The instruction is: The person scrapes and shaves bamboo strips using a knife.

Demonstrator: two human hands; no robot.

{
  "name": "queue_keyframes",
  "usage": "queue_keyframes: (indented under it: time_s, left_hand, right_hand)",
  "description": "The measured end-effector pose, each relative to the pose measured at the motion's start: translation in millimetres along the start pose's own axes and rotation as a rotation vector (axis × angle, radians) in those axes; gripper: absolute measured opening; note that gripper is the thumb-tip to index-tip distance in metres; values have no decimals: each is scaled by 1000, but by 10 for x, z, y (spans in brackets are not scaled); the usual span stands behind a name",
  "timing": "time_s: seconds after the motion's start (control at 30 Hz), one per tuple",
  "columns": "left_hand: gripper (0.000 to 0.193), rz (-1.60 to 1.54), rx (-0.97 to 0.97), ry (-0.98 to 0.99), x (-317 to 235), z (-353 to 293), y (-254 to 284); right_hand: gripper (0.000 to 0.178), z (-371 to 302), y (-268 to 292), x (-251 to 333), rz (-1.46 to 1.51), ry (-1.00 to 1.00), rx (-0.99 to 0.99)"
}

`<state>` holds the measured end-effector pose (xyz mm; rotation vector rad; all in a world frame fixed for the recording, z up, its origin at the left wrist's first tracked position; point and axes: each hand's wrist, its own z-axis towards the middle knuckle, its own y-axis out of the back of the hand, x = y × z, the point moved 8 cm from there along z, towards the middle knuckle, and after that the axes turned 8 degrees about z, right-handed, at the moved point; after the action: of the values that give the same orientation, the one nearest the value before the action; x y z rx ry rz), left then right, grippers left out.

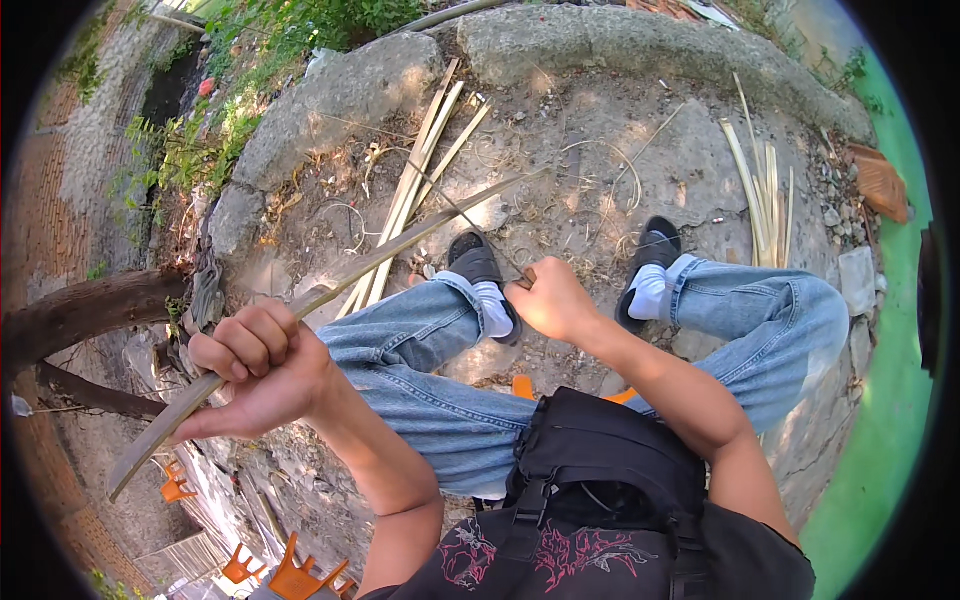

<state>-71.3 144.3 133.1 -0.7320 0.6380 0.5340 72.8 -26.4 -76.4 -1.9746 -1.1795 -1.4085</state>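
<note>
My left hand (265, 370) is wrapped round a long, flat bamboo strip (375, 257). The strip slants up and to the right, from the lower left to a thin far tip above my feet. In my closed right hand (555, 300), between my knees, is the end of a thin, dark, rod-like tool (492, 240). It points up and to the left and crosses the bamboo strip in this view. Whether the two touch, and whether the dark piece is a blade seen edge-on, I cannot tell.
Pale split bamboo strips (425, 165) lie on the ground beyond my left leg, and more (765, 205) at the right. A concrete kerb (640, 45) curves across the far side. A tree branch (95, 310) juts in from the left. Beside a green wall (900, 330) lies a broken brick (880, 183).
</note>
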Motion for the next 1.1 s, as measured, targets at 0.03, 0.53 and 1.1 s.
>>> queue_keyframes:
  time_s: [0.03, 0.53, 1.1]
  left_hand:
    - [72, -6, 35, 11, 21, -7, -45]
    - [70, -14, 54, 35, -45, 78, -35]
    - [69, 161, -161, 29, -142, 186, 336]
  right_hand:
    - [30, -22, 19, -11, 13, -10, -5]
    - [30, 65, -22, -320, 1, 4, 34]
    - [30, 682, 158, -995, -47, -75, -2]
